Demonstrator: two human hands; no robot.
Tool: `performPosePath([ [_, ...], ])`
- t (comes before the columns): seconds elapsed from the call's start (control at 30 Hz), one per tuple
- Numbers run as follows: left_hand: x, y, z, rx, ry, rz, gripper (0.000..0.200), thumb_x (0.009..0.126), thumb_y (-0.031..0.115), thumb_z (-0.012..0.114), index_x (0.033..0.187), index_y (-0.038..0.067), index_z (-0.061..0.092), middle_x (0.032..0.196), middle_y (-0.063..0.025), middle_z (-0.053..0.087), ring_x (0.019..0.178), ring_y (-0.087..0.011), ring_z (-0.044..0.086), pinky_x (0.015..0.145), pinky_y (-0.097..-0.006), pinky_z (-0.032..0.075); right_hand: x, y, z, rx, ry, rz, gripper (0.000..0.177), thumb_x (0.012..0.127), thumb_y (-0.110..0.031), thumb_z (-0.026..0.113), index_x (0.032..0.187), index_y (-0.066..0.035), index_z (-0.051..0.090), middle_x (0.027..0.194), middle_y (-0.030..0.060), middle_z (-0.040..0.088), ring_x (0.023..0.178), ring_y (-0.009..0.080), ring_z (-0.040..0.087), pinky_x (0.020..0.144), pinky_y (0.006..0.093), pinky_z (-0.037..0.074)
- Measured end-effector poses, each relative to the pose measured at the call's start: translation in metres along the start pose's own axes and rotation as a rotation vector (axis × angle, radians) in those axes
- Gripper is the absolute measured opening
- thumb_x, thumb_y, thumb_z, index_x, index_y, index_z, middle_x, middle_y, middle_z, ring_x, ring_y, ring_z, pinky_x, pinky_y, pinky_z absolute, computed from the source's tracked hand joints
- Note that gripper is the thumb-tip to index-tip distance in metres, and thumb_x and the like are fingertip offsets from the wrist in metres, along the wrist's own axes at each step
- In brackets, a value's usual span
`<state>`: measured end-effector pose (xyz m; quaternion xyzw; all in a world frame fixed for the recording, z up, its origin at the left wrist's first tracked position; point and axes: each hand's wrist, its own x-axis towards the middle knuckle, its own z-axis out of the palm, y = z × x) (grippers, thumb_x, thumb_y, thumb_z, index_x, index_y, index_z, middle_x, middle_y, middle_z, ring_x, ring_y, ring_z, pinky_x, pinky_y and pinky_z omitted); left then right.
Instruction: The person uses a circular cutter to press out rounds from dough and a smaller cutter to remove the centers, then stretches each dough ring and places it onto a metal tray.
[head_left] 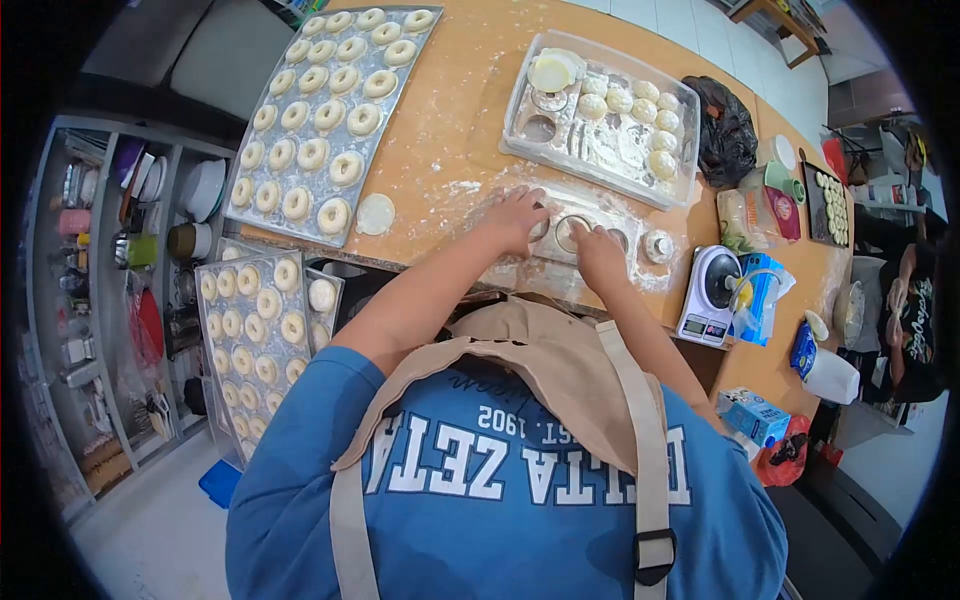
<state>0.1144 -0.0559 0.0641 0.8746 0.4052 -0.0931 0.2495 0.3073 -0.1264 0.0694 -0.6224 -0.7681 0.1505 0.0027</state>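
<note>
My left hand (515, 220) lies palm down on the floured dough sheet (590, 215), fingers spread and holding nothing. My right hand (600, 255) is just beside it, fingers bent over a round cutter (570, 232) standing on the sheet; I cannot tell whether they clamp it. The sheet lies near the table's (450, 130) near edge, its long axis running left to right. A plastic tray (520, 110) of dough balls sits just beyond, a tray of rings (320, 110) far left, a scale (710, 290) to the right.

Matt floury dough (602, 206), smooth wooden table (470, 70)
</note>
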Motion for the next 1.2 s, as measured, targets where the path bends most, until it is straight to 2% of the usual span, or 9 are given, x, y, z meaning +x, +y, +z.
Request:
performPosePath([
  [0.23,0.002,0.01,-0.002,-0.045,-0.014,-0.043,0.099,0.052,0.023,0.085,0.138,0.022,0.036,0.146,-0.013,0.029,0.136,-0.0372,0.025,0.109,-0.0595,0.021,0.008,-0.001,-0.003,-0.024,-0.081,0.091,0.028,0.092,-0.021,0.05,0.116,-0.009,0.055,0.085,0.0196,0.063,0.088,0.0346,0.061,0.078,0.0459,0.046],
  [0.33,0.003,0.003,0.007,-0.111,0.069,-0.025,0.099,0.05,0.021,0.086,0.136,0.018,0.036,0.145,-0.0157,0.029,0.136,-0.0372,0.025,0.11,-0.0541,0.023,0.008,0.006,-0.028,0.25,0.068,0.163,0.029,0.09,-0.017,0.049,0.118,-0.01,0.053,0.089,0.0218,0.062,0.087,0.0392,0.06,0.078,0.0469,0.047],
  [0.43,-0.009,-0.002,0.014,-0.191,0.149,0.003,0.098,0.05,0.023,0.086,0.134,0.013,0.037,0.144,-0.0184,0.029,0.136,-0.038,0.024,0.112,-0.0483,0.023,-0.001,0.034,-0.064,0.445,0.475,0.149,0.021,0.091,-0.013,0.049,0.106,-0.006,0.062,0.094,0.0174,0.064,0.087,0.0358,0.06,0.075,0.043,0.047],
  [0.5,-0.023,-0.008,0.009,-0.236,0.218,0.011,0.098,0.049,0.024,0.086,0.133,0.011,0.037,0.144,-0.0202,0.029,0.136,-0.0383,0.024,0.113,-0.0449,0.023,-0.005,0.039,-0.095,0.634,0.673,0.266,0.02,0.092,-0.017,0.052,0.101,-0.003,0.062,0.092,0.0195,0.065,0.082,0.0339,0.063,0.074,0.038,0.048],
  [0.6,-0.058,-0.033,0.015,-0.332,0.296,-0.115,0.101,0.048,0.027,0.086,0.134,0.01,0.036,0.143,-0.021,0.03,0.136,-0.0385,0.023,0.113,-0.0447,0.021,-0.001,0.093,-0.051,0.649,0.544,0.39,0.022,0.092,-0.02,0.053,0.102,-0.003,0.062,0.091,0.0204,0.065,0.085,0.0352,0.063,0.075,0.0385,0.048],
  [0.73,-0.105,-0.07,0.021,-0.24,0.353,-0.287,0.095,0.048,0.028,0.086,0.127,0.008,0.039,0.14,-0.0201,0.032,0.132,-0.0392,0.027,0.111,-0.0459,0.023,-0.006,0.05,-0.025,0.443,0.076,0.29,0.023,0.086,-0.013,0.057,0.106,-0.005,0.064,0.098,0.0202,0.066,0.093,0.0356,0.062,0.081,0.0402,0.048],
  [0.77,-0.112,-0.075,0.02,-0.205,0.341,-0.344,0.094,0.047,0.027,0.086,0.127,0.008,0.039,0.139,-0.0197,0.033,0.132,-0.039,0.028,0.111,-0.0461,0.024,-0.003,0.048,-0.006,0.423,0.068,0.189,0.022,0.084,-0.01,0.052,0.104,-0.004,0.061,0.105,0.0224,0.062,0.099,0.0365,0.059,0.084,0.045,0.047],
  [0.9,-0.126,-0.086,0.024,-0.127,0.294,-0.415,0.094,0.049,0.027,0.087,0.127,0.007,0.038,0.138,-0.0194,0.034,0.13,-0.0381,0.03,0.109,-0.0456,0.026,0.017,0.032,0.022,0.263,0.097,0.05,0.027,0.078,0.0,0.051,0.105,-0.001,0.055,0.101,0.0216,0.061,0.098,0.0368,0.058,0.085,0.0458,0.046],
  [1.2,-0.109,-0.071,0.025,-0.052,0.255,-0.633,0.105,0.05,0.033,0.088,0.136,0.011,0.032,0.14,-0.0212,0.031,0.136,-0.039,0.022,0.111,-0.0547,0.019,0.035,0.022,0.003,0.264,-0.153,0.093,0.027,0.071,-0.001,0.06,0.098,-0.003,0.059,0.099,0.0201,0.058,0.1,0.0382,0.056,0.088,0.0414,0.046],
])
